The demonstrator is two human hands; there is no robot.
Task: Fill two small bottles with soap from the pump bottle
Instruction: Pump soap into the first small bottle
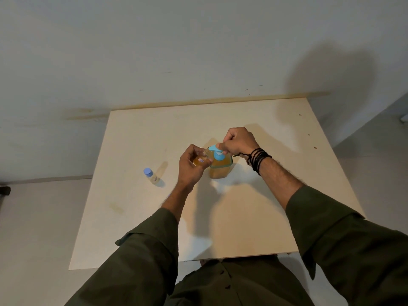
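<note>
My left hand (191,165) curls round a small uncapped bottle (199,160), tilted with its mouth under the blue spout of the pump bottle (219,166), which stands mid-tabletop (276,195). My right hand (238,141), fingers curled, presses on the pump head (217,150). The second small bottle (152,177), capped, stands apart to the left.

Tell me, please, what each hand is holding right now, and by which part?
The left hand grips a small bottle around its body. The right hand rests curled on the pump bottle's blue pump head.
</note>
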